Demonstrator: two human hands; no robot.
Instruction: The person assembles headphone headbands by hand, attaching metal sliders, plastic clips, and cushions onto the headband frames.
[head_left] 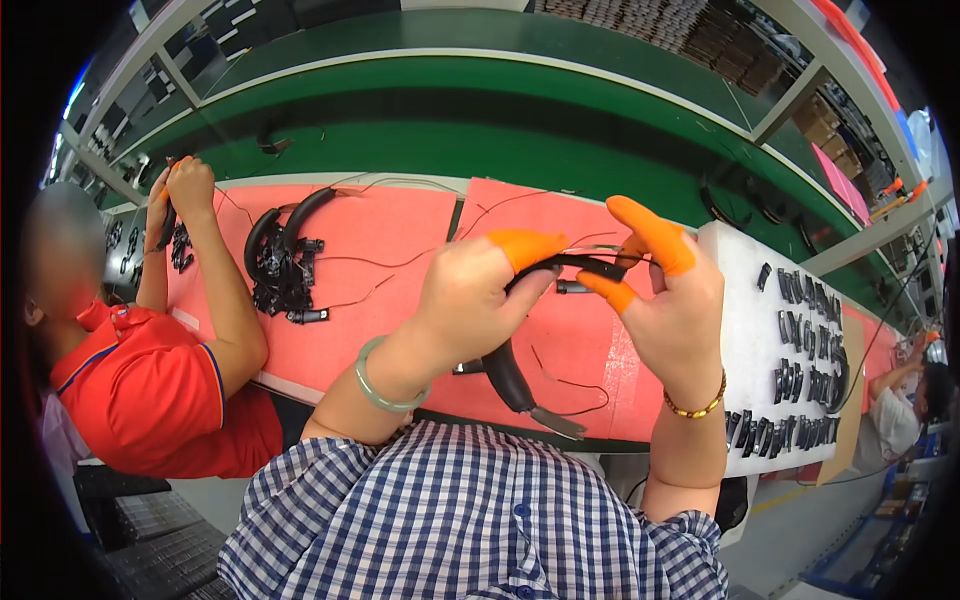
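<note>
A black headphone headband [508,378] arcs between my two hands above the pink mat. Its lower end carries a bare metal strip [558,423], and thin wires trail from it. My left hand [465,300], with an orange finger cot, is closed on the band's upper part. My right hand [672,300], wearing orange cots, pinches the band's other end near a black end piece and thin wires [605,248]. Just behind the band a small black part [572,287] lies on the mat. Its details are partly hidden by my hands.
Pink mats [400,225] cover the bench. To the left lie finished-looking black headbands [290,225] and a pile of small black parts [285,285]. Rows of black parts stand on a white foam board [740,300] at right. A co-worker in a red shirt [170,390] sits at left.
</note>
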